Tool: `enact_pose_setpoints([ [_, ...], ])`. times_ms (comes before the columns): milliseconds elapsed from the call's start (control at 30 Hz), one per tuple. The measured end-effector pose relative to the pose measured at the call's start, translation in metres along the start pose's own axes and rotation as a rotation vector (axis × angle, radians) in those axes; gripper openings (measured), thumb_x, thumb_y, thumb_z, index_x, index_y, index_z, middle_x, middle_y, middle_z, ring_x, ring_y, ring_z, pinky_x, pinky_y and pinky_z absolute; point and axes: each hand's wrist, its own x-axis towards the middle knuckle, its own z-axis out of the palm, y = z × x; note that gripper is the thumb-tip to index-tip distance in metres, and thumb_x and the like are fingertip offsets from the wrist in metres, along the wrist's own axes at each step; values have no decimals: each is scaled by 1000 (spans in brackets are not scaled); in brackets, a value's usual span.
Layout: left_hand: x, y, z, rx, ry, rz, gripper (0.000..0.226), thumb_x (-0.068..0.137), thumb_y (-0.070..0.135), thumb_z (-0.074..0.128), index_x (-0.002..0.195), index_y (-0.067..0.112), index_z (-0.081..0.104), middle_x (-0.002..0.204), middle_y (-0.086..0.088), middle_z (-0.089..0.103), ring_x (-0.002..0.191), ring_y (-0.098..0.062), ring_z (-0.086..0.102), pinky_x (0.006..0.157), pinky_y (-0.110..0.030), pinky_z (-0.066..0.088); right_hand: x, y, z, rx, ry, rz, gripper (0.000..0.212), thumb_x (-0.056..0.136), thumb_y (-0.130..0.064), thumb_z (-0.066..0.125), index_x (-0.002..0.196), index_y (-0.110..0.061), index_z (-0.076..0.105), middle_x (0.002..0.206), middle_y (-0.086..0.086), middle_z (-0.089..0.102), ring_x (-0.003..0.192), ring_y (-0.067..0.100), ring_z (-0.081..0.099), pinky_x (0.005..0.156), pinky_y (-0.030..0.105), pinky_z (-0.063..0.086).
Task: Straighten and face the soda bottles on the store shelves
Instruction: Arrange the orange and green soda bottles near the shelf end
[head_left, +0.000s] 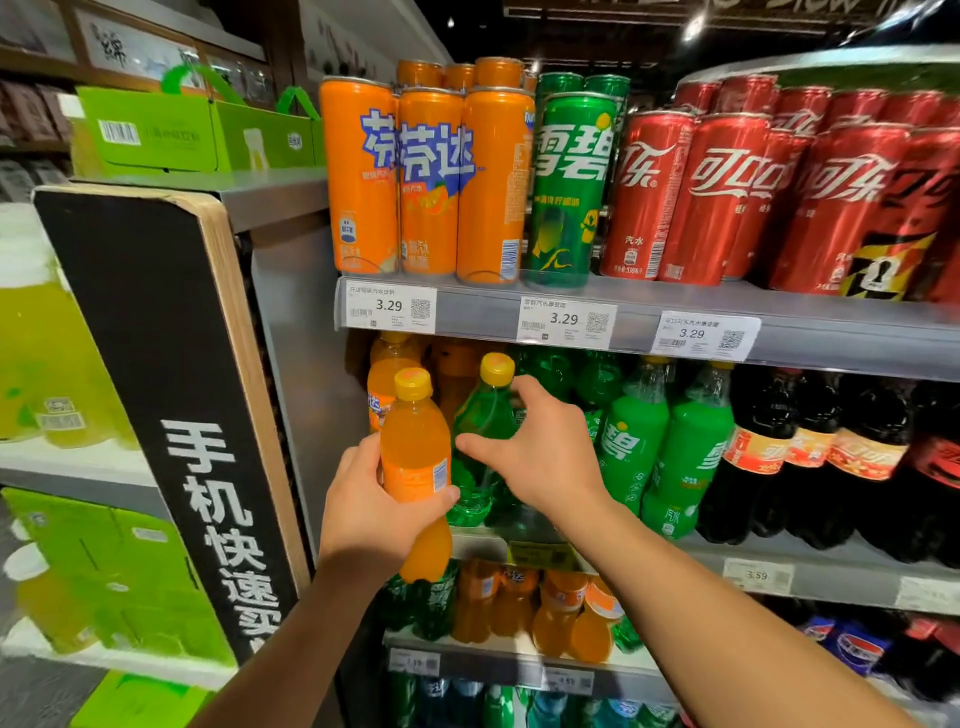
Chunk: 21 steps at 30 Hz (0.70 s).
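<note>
Head; orange bottle (415, 457) in left hand (366, 514)

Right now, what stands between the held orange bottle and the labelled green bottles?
In the head view, a yellow-capped green bottle, with the right hand spread around it.

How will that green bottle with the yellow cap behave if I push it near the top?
The green bottle is capped shelf stock, so probably full and heavyish. It is tall, narrow and leaning, so a high push may tip it.
</note>
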Motion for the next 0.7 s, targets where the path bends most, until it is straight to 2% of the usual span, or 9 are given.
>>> enact_pose_setpoints([
  [200,2,15,11,36,-37,40,58,62,44,86,111,42,55,101,11,53,92,-10,57,79,-32,47,-26,16,-18,44,100,-37,62,65,-57,80,117,-34,56,89,-11,68,81,14,64,72,29,50],
  [333,5,19,19,70,-43,58,54,58,62,78,104,44,55,99,14,58,92,-13,59,79,-40,53,-38,26,-43,29,176,-43,62,64,-55,83,117,-34,58,72,-19,58,74,6,63,69,17,48],
  [400,7,22,25,92,-32,60,55,56,68,73,102,44,55,98,14,60,92,-15,59,78,-44,53,-41,32,-54,15,190,-23,64,64,-55,83,119,-34,58,75,-17,61,76,8,65,72,20,50],
  [467,8,26,30,81,-26,46,52,58,64,76,100,42,55,95,13,62,89,-14,60,77,-44,54,-42,39,-60,-13,201,-14,66,64,-55,83,121,-33,57,86,-13,68,82,12,68,79,27,53],
  [567,9,35,32,46,-16,26,45,63,50,82,98,37,57,92,11,62,85,-13,60,72,-36,50,-40,50,-64,-35,207,5,67,66,-53,83,124,-32,57,103,-10,71,89,15,68,85,30,53],
  [700,8,43,31,-2,-20,14,45,64,44,85,100,39,58,93,14,64,83,-7,61,69,-31,48,-34,60,-62,-27,209,48,64,67,-52,83,122,-33,55,96,-5,72,89,18,68,82,31,52],
])
